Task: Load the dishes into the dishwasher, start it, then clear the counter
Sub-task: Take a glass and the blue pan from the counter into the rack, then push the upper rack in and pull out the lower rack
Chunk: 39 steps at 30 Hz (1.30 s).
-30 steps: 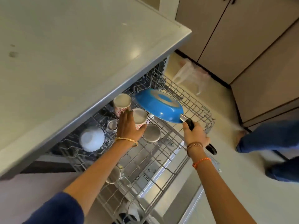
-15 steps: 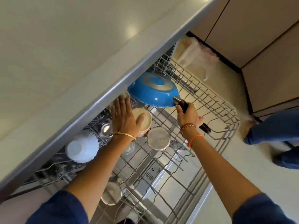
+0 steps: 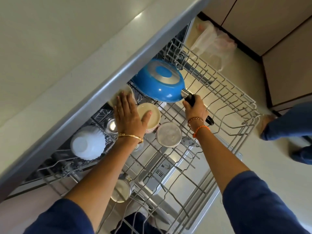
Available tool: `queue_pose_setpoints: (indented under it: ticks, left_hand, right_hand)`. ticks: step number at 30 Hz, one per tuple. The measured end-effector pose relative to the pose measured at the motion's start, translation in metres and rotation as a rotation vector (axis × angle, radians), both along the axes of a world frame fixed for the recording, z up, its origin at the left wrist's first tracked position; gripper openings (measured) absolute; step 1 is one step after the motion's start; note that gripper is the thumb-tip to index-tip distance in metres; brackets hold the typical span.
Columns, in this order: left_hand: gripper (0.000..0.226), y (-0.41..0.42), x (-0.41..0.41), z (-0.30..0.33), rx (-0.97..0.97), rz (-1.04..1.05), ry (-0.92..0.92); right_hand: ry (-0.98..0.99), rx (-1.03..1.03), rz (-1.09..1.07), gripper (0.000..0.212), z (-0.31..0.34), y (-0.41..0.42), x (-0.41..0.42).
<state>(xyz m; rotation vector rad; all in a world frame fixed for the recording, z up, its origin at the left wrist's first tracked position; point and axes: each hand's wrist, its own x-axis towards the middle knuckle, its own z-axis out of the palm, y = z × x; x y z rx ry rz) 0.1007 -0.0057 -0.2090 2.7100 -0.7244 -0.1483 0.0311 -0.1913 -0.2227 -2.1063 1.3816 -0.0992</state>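
Note:
The dishwasher's wire rack (image 3: 224,105) is pulled out from under the counter. My right hand (image 3: 195,108) grips the black handle of an upside-down blue pan (image 3: 160,81) at the rack's back. My left hand (image 3: 128,117) lies flat with straight fingers across two upturned cups (image 3: 150,115), thumb on the nearer one. A steel cup (image 3: 168,134), a small steel bowl (image 3: 111,125) and a white ribbed bowl (image 3: 87,143) stand upside down in the rack. Another steel vessel (image 3: 120,191) sits nearer me.
The grey counter (image 3: 67,48) overhangs the rack's left side. The open dishwasher door (image 3: 185,183) lies below the rack. A plastic bag (image 3: 214,43) lies on the floor by beige cabinets (image 3: 278,27). Another person's leg in blue trousers (image 3: 287,124) stands at the right.
I have leaned closer over the rack. My right hand pushed the blue pan farther back toward the counter edge. My left hand stayed flat on the cups.

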Motion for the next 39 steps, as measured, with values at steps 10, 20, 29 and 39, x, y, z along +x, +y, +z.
queue_pose_setpoints:
  ticks: [10, 20, 29, 39]
  left_hand:
    - [0.093, -0.003, -0.002, 0.003, 0.036, 0.044, 0.031]
    - [0.078, -0.01, -0.004, 0.029, 0.24, 0.0, 0.191]
    - [0.078, 0.034, -0.148, 0.031, 0.252, -0.217, 0.27]
    - [0.042, 0.031, -0.279, 0.045, 0.164, 0.002, 0.803]
  right_hand:
    - [0.046, -0.164, 0.169, 0.068, -0.004, 0.02, -0.036]
    - [0.403, -0.107, 0.66, 0.097, 0.045, 0.047, -0.114]
    - [0.326, -0.053, 0.606, 0.107, 0.048, 0.079, -0.222]
    - [0.373, -0.106, 0.922, 0.073, 0.068, 0.071, -0.276]
